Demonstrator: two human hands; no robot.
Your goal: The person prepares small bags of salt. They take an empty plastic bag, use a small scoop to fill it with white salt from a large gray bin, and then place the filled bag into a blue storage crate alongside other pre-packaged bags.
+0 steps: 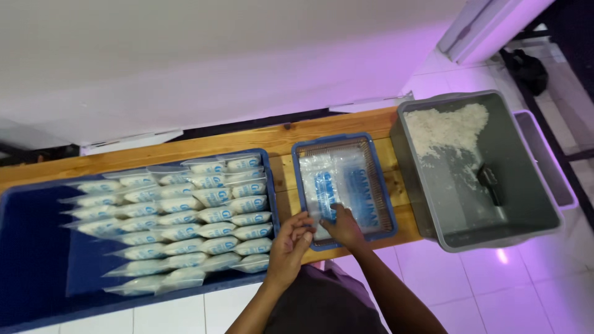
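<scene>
Filled bags (185,216) lie in overlapping rows in the big blue bin (31,247) at left, packed tight so they stay ordered. The left hand (291,244) pinches the near edge of an empty bag (328,185), and the right hand (343,226) presses down on it, peeling it from the stack in the small blue tray (387,204). Farther right on the wooden surface (247,139), a grey tub (532,222) holds rice (445,127) and a dark scoop (492,182), near for filling.

Crate (25,260): left end cut off by the edge.
Forearms: cut off at the bottom edge.
Scoop (492,184): dark, shape unclear.
</scene>
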